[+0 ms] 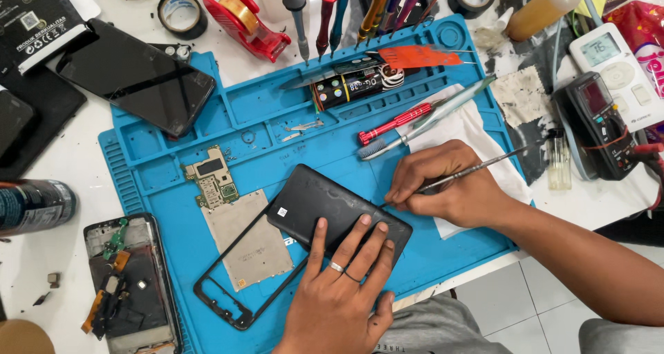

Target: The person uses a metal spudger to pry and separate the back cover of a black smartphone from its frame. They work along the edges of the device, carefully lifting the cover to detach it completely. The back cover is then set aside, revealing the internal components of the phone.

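The black phone body (pixel 339 212) is lying tilted at the lower middle of the frame, on the blue repair mat (pixel 443 257), its lower left corner overlapping a thin black frame (pixel 228 295). It looks light, stiff and smooth-backed, probably slippery and easy to crack at its edges, so pressing flat on the back and working only along the rim seems the safest hold. The left hand (pixel 339 299) is coming in from the bottom edge, its fingers (pixel 353 243) spreading wide and pressing down on the body's lower right part. The right hand (pixel 449 184) is sitting just right of it, fingers closing narrowly around a thin metal tool (pixel 477 169) whose tip is touching the body's right edge. Beneath that hand a white cloth (pixel 477 136) is lying, with a red screwdriver (pixel 395 123) and a brush (pixel 387 145) just above the body. Further out, a green circuit board (pixel 213 178) and a grey metal plate (pixel 252 240) are resting left of centre, an opened phone (pixel 128 285) at lower left on the white desk (pixel 62 167), and a multimeter (pixel 598 122) at the right.
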